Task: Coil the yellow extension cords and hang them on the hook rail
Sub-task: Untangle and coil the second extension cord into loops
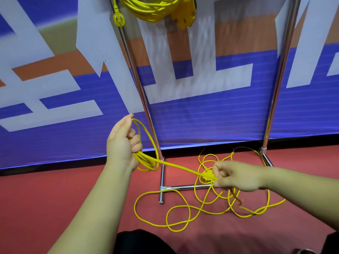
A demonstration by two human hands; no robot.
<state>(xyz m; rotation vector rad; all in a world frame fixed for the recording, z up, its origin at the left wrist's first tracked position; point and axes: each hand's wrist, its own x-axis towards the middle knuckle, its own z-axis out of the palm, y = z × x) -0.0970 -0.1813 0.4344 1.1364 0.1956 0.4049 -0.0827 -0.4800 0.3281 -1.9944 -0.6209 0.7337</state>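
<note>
Fingers of the left hand [122, 143] are curled round a small bundle of loops [146, 163] of the yellow cord [179, 166]. The hand is raised with the palm turned to the right, and the loops hang below it. From this bundle one straight piece of cord runs down and to the right, to the right hand [236, 176]. The right hand pinches the cord between thumb and fingertips, just beside a thicker yellow lump [207, 176] on the cord; I cannot tell if this is a plug or a knot.

The cord is thin, round and bright yellow. Most of it lies on the red floor [55, 198] under the right hand, in loose crossing loops [134, 208], around the base bar [185, 187] of a metal stand [145, 99].

At the top edge a second yellow cord [146, 10] hangs in a tight coil between the two posts of the stand. Its plug [118, 20] hangs down on the left, and a yellow socket block [185, 19] shows on the right.

Behind the stand is a blue banner [201, 116] with large white shapes.
</note>
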